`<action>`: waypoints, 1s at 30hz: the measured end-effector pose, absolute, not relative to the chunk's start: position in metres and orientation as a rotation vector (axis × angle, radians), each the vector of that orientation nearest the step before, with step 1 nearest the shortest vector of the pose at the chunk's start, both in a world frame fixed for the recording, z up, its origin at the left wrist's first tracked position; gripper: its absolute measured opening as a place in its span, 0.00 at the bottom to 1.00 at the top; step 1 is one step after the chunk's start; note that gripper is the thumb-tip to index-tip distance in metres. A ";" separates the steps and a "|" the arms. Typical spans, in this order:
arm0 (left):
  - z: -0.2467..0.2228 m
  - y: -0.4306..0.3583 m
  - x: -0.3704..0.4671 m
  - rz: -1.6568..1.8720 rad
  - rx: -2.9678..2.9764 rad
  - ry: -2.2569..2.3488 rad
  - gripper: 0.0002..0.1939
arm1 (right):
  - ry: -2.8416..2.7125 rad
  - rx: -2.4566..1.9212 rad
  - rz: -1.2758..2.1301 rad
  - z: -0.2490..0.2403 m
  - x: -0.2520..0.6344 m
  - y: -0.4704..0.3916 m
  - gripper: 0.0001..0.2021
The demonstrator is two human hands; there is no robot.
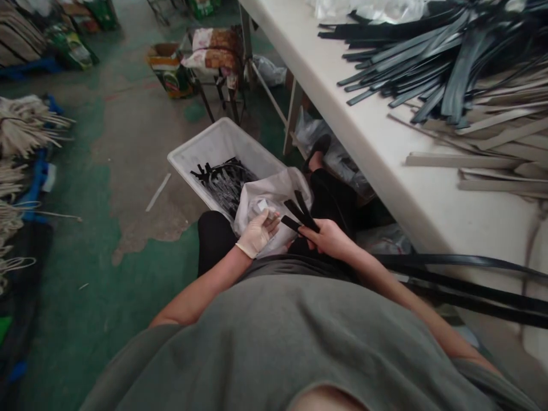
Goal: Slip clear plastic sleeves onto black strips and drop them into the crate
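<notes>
Seated worker, head view. Gloved left hand [257, 233], grip pinching a clear plastic bag [274, 197] on the lap. Bare right hand [327, 237], at 3 o'clock beside it, grip pressed around short black strips [301, 214]. At 11 o'clock, white bin [214, 145] on the floor holding more strips. At 1 o'clock, tabletop [342, 108] piled with long strips [428, 63].

a few short, flat black strips [301, 214] fan out upward, pinched at their lower ends, just right of a crumpled white plastic bag [274, 197] resting on the lap.
</notes>
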State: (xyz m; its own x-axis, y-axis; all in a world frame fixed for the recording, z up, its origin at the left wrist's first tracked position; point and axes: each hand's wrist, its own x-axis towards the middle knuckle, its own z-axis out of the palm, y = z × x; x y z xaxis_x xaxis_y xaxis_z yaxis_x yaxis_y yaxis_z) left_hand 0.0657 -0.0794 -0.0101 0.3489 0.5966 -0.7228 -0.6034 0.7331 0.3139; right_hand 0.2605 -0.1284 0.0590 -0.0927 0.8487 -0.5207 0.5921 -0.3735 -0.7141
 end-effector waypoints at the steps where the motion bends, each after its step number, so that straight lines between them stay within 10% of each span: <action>1: -0.010 -0.081 0.067 0.778 -0.008 0.932 0.07 | -1.600 -1.939 1.436 0.057 0.258 -0.127 0.17; 30: -0.014 -0.091 0.106 0.673 0.094 0.890 0.07 | -1.796 -1.967 1.443 0.056 0.271 -0.111 0.16</action>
State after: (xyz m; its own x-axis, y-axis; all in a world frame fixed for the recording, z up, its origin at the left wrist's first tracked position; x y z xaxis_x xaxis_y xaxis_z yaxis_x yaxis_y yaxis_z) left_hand 0.1056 -0.0906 -0.0140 0.4395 0.5785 -0.6871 -0.5036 0.7922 0.3448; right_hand 0.2708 -0.1109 0.0565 -0.1531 0.8207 -0.5505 0.7142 -0.2931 -0.6356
